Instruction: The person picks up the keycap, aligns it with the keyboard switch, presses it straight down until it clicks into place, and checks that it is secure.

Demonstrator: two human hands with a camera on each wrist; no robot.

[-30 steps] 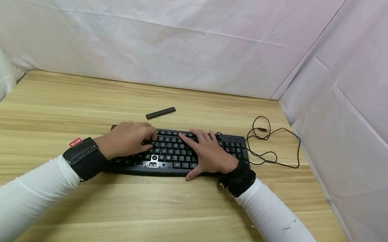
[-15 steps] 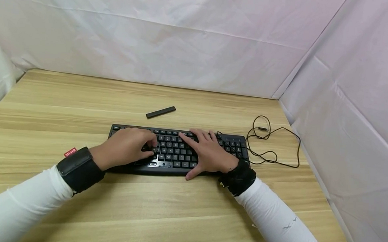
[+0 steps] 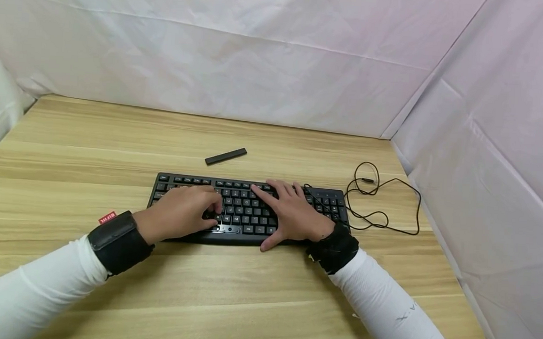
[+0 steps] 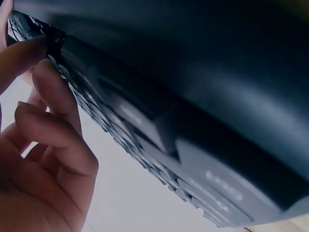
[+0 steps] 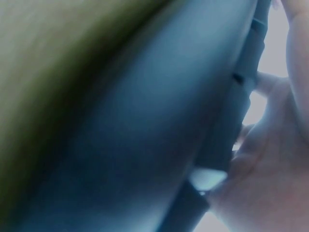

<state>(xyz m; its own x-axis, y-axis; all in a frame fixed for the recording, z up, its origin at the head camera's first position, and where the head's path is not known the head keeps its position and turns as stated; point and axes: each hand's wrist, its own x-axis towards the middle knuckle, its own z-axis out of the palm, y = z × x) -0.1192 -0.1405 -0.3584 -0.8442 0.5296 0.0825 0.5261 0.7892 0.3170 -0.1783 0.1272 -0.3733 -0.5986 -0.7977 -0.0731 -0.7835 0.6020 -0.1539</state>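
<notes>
A black keyboard point(image 3: 237, 242) lies across the table. My left hand point(image 3: 181, 213) is over its left half, fingers bent, thumb and index finger pinching a small black keycap point(image 3: 218, 218) just above the space bar slot. In the left wrist view the thumb and fingers point(image 4: 53, 82) meet at the keys, where the keycap is mostly hidden in shadow. The space bar slot point(image 3: 229, 229) is bare and shiny. My right hand point(image 3: 294, 214) rests spread on the keyboard's right part, thumb over the front edge; the right wrist view is blurred.
A long black bar point(image 3: 226, 156), shaped like a space bar keycap, lies behind the keyboard. A thin black cable point(image 3: 386, 225) loops loosely on the table point(image 3: 246, 301) at the right. White cloth point(image 3: 239, 75) hangs along the back and right sides.
My left hand has moved slightly toward the front and right, lowering to the bare spot above the space bar slot and uncovering the keyboard's upper left corner. The right hand stays put.
</notes>
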